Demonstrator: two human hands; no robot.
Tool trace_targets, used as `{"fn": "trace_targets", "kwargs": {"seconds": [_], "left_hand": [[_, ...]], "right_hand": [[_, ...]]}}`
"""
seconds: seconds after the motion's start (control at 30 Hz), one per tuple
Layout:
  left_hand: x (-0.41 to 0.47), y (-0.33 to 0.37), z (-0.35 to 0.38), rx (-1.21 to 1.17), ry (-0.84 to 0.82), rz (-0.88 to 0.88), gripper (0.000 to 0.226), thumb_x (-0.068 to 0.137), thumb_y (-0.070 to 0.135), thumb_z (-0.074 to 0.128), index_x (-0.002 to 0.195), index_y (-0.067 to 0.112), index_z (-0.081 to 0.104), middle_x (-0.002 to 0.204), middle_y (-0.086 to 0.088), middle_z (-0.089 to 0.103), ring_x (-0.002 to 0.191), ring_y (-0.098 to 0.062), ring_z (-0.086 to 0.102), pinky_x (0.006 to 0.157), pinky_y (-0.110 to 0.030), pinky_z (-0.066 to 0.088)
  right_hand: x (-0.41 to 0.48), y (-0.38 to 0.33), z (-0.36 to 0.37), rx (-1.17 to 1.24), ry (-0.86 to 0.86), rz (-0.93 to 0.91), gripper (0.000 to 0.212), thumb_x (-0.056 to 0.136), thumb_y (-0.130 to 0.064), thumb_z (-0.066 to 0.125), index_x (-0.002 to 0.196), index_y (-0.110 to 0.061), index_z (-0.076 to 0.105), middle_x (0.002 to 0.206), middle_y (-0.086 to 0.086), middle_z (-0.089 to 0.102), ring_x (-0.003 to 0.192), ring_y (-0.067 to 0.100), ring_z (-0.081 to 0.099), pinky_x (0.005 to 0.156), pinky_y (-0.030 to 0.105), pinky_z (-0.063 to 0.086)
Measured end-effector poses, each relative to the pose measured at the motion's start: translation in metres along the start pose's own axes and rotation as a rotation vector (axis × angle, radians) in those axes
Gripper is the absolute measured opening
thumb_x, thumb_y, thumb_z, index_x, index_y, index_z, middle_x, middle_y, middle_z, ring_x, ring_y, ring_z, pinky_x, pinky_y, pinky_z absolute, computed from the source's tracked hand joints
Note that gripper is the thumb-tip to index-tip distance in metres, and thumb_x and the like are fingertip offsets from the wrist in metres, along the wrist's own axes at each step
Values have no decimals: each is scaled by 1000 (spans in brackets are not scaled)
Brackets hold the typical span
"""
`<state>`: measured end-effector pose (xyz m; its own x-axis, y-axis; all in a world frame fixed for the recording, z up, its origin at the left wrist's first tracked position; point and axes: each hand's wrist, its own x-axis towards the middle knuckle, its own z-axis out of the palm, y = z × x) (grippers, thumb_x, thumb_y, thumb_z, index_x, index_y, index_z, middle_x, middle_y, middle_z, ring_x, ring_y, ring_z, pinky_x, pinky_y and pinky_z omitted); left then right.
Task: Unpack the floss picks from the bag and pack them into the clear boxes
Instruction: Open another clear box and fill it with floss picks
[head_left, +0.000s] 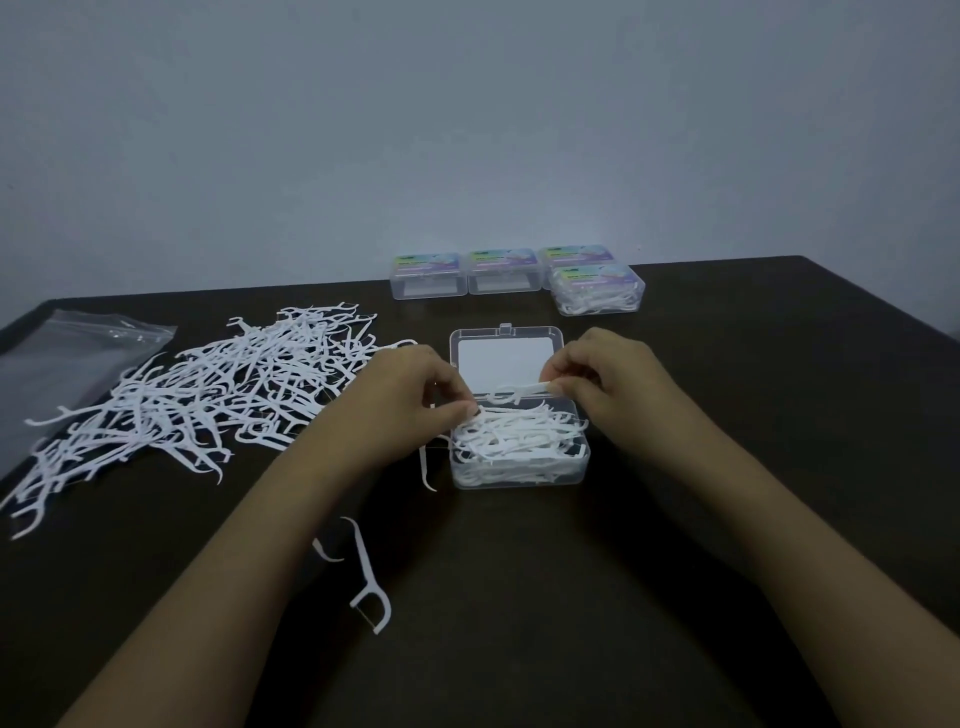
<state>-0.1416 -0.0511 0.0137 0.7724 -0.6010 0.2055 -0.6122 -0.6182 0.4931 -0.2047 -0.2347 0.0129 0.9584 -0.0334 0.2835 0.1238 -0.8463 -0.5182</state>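
Left edge of frame: 1 clear zip bag (67, 364), lying flat on the dark tabletop (727, 493).
Just right of it, overlapping its edge: 1 loose pile of white floss picks (208, 395), too tangled to count.
Stray picks apart from the pile, 3: one whole pick (366, 577) at lower centre, a curved tip (328, 552) showing beside the left forearm, and one (426, 470) just left of the open box.
Left hand (415, 395): fingers curled, tips on the picks at the box's left rim. Whether it pinches one, cannot tell.
Centre: 1 open clear box (519, 467), heaped with picks, lid (506, 358) laid back behind it.
Right hand (608, 384): thumb and fingers pinch the handle of a single floss pick (524, 388), held level above the box's back edge.
Upper centre to right, at the tabletop's far edge: 4 closed boxes (428, 278). The rightmost front one (597, 293) is visibly full of picks.
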Motion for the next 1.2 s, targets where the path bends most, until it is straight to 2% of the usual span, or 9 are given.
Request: {"fn": "trace_targets", "kwargs": {"seconds": [0.1, 0.3, 0.5, 0.6, 0.7, 0.83, 0.9, 1.03, 1.2], "left_hand": [[0, -2, 1, -19, 13, 2, 3, 81, 21, 69, 84, 20, 71, 84, 2, 63, 78, -10, 55, 73, -25, 46], [0, -3, 1, -36, -4, 7, 9, 81, 16, 68, 80, 25, 66, 84, 3, 61, 76, -7, 54, 73, -22, 47], [1, -3, 1, -21, -34, 10, 9, 81, 16, 68, 80, 25, 68, 83, 8, 57, 73, -3, 52, 73, -17, 46], [1, -2, 2, -26, -12, 6, 13, 81, 14, 69, 76, 26, 64, 83, 7, 60, 74, -3, 54, 69, -12, 43], [1, -2, 2, -49, -5, 5, 21, 80, 12, 69, 70, 28, 58, 80, 7, 61, 71, -3, 54, 66, -10, 42], [2, -1, 4, -14, 13, 17, 10, 82, 12, 67, 86, 21, 69, 81, 5, 59, 78, -11, 57, 76, -22, 47], [2, -1, 5, 9, 29, 36, 14, 83, 14, 67, 94, 18, 72, 79, 8, 55, 77, -10, 56, 79, -27, 49], [2, 0, 6, 8, 54, 72, 16, 81, 11, 68, 94, 17, 74, 89, -6, 61, 79, -15, 56, 80, -31, 49], [3, -1, 7, 23, 59, 77, 13, 82, 14, 67, 91, 20, 74, 82, 3, 56, 68, -3, 49, 69, -20, 44]], "right_hand": [[0, -1, 2, 2, -26, 16, 13, 90, -10, 55, 95, -7, 67, 88, -6, 47, 74, 3, 45, 63, 14, 35], [2, -3, 7, -94, -25, 43, 15, 92, -13, 54, 99, -8, 66, 97, 1, 47, 94, 17, 52, 78, 20, 37], [0, -10, 12, -177, -35, -6, 22, 93, -16, 53, 110, -12, 65, 112, 5, 53, 100, 17, 53, 88, 25, 41], [0, -10, 13, -280, -31, -58, 25, 94, -21, 50, 115, -18, 64, 114, 2, 53, 105, 15, 51, 97, 31, 36], [0, -11, 14, -356, -47, -105, 30, 97, -25, 44, 121, -26, 61, 119, -1, 54, 112, 15, 44, 95, 30, 30], [0, -8, 11, -299, -68, -127, 30, 96, -22, 46, 120, -27, 62, 116, -1, 54, 112, 15, 39, 92, 29, 28], [0, -5, 8, -230, -23, -108, 28, 93, -16, 50, 116, -23, 65, 113, 1, 55, 110, 17, 41, 95, 33, 32], [0, 0, 4, -182, 25, -66, 23, 90, -14, 56, 107, -20, 70, 108, 3, 57, 107, 17, 43, 95, 38, 37], [0, 0, 6, -223, -26, -70, 19, 90, -16, 58, 103, -20, 70, 105, -1, 54, 107, 16, 42, 95, 35, 37]]}}
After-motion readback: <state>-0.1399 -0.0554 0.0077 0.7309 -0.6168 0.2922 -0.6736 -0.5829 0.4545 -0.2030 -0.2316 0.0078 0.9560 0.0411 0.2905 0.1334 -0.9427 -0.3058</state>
